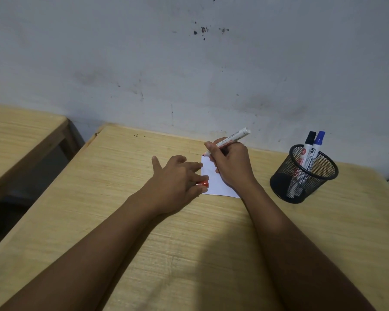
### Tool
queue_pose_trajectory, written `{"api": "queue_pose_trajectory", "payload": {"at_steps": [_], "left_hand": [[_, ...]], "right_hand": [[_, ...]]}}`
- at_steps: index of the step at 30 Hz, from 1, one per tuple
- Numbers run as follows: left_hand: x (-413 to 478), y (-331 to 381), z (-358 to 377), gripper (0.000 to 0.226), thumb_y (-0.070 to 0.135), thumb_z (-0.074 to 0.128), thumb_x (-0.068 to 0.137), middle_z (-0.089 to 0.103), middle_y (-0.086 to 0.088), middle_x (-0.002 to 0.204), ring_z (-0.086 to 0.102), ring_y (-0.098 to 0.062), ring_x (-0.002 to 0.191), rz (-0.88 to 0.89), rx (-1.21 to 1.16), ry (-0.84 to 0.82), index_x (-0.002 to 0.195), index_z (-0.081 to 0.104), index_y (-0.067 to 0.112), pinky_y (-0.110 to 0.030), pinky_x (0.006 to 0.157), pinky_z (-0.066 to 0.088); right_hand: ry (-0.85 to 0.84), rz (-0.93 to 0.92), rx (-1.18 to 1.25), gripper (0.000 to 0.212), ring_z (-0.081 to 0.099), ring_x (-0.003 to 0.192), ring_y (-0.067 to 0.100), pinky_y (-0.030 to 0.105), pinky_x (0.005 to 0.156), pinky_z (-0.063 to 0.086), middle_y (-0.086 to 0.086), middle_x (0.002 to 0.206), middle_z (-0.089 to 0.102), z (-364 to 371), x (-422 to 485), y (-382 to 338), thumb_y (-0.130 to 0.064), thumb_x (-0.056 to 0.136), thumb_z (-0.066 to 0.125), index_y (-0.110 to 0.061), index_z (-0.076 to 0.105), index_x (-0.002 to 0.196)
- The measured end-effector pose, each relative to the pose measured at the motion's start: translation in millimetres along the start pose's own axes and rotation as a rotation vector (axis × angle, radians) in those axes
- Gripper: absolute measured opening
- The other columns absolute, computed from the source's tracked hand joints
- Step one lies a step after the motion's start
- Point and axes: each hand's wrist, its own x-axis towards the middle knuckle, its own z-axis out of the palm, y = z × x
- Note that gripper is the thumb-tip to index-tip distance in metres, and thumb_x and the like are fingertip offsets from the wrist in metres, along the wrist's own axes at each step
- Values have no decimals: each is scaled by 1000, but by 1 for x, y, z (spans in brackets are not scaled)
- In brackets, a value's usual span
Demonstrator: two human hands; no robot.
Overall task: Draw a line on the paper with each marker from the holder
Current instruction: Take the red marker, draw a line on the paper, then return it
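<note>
A small white paper (213, 184) lies on the wooden table (126, 198). My right hand (230, 164) grips an uncapped white marker (233, 137), its red tip touching the paper's far left corner. My left hand (177, 178) presses flat on the paper's left edge, with the red cap (203, 183) tucked between its fingers. To the right stands a black mesh holder (301, 176) with a black-capped marker (308, 145) and a blue-capped marker (319, 142) upright in it.
A stained grey wall (189, 63) rises right behind the table's far edge. A second wooden table (20, 135) stands to the left across a dark gap.
</note>
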Motion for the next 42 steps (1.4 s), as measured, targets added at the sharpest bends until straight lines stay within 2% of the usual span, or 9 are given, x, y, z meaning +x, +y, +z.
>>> {"api": "queue_pose_trajectory", "payload": {"at_steps": [7, 10, 17, 23, 27, 35, 39, 42], "left_hand": [[2, 0, 2, 39, 55, 44, 94, 31, 2, 156, 9, -27, 147, -68, -18, -19, 129, 56, 44, -75, 106, -1], [2, 0, 1, 39, 55, 44, 94, 32, 1, 155, 9, -27, 146, -66, -20, -21, 129, 56, 44, -75, 106, -1], [2, 0, 1, 40, 55, 44, 93, 33, 1, 155, 10, -27, 146, -64, -9, -20, 129, 57, 43, -75, 106, -1], [2, 0, 0, 39, 56, 44, 93, 42, 3, 144, 15, -28, 145, -54, -11, -13, 127, 59, 43, -76, 105, 4], [1, 0, 0, 38, 55, 45, 93, 38, 1, 151, 13, -28, 146, -56, -5, -19, 126, 59, 43, -76, 105, 3], [3, 0, 1, 38, 55, 44, 94, 36, 1, 153, 12, -27, 146, -60, 1, -22, 127, 58, 44, -75, 106, 2], [4, -1, 2, 38, 55, 44, 94, 36, 2, 153, 12, -28, 146, -57, 18, -24, 127, 58, 44, -75, 106, 3], [4, -1, 1, 38, 55, 44, 94, 38, 1, 151, 13, -28, 145, -57, 11, -22, 127, 58, 43, -75, 105, 3]], "right_hand": [[3, 19, -6, 34, 70, 64, 18, 29, 58, 61, -8, 70, 72, 2, 0, 0, -41, 96, 64, -9, 73, 88], [7, 13, -6, 33, 70, 63, 18, 30, 58, 61, -3, 72, 73, 2, -1, -1, -41, 96, 64, -10, 73, 88], [9, 12, -27, 33, 70, 63, 16, 28, 58, 60, -7, 71, 72, 2, -1, -2, -41, 97, 63, -11, 74, 89], [1, 25, -47, 36, 70, 61, 13, 28, 59, 60, -8, 72, 72, 1, -2, -3, -42, 97, 61, -9, 74, 92], [-6, 28, -41, 38, 71, 64, 15, 28, 60, 60, -2, 74, 73, 1, -2, -4, -42, 97, 62, -7, 74, 92], [-34, 23, -48, 34, 70, 61, 17, 34, 62, 59, -4, 70, 72, -1, -4, -6, -41, 96, 63, -11, 72, 85], [-41, 23, -53, 34, 69, 61, 13, 29, 61, 57, -2, 73, 72, -1, -5, -8, -40, 97, 63, -8, 74, 90], [-23, 52, 87, 30, 68, 57, 8, 25, 57, 56, -3, 69, 71, -5, -6, -10, -35, 97, 64, -8, 72, 88]]}}
